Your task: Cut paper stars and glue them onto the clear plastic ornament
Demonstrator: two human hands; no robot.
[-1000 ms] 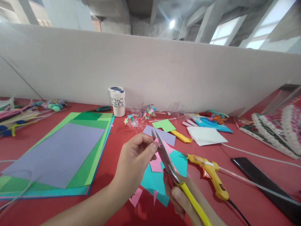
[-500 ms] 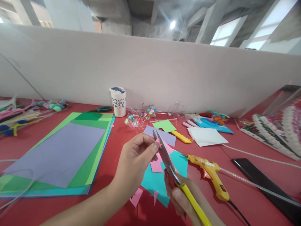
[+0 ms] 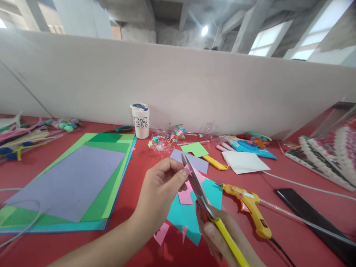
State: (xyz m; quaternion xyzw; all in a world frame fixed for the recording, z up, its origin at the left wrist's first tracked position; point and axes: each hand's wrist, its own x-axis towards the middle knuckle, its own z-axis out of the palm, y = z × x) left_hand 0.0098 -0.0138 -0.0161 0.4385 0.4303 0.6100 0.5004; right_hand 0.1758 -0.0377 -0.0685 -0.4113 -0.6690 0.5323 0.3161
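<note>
Between the thumb and fingers of my left hand [image 3: 164, 185] is a small piece of pink paper [image 3: 189, 170]. My right hand [image 3: 219, 233] grips scissors [image 3: 198, 187] with yellow handles. Their blades are slightly parted at the tips and lie right beside the pink piece; whether they touch it I cannot tell. Under both hands lies a turquoise sheet [image 3: 185, 215], partly hidden, with a pink paper scrap [image 3: 185, 197] on top. Closer to me are another pink scrap [image 3: 161, 233] and a thin pink sliver [image 3: 184, 233].
Stacked coloured sheets [image 3: 69, 181] lie left, near a white cup [image 3: 141, 120]. To the right are a yellow glue gun [image 3: 251, 207], a yellow utility knife [image 3: 215, 162], white paper [image 3: 246, 162] and a long black object [image 3: 308, 215]. Star sequins [image 3: 161, 142] sit by the white partition [image 3: 178, 81].
Almost nothing has moved. Both hands, the pink piece and the scissors keep nearly the same place, with only a very slight shift of the whole view.
</note>
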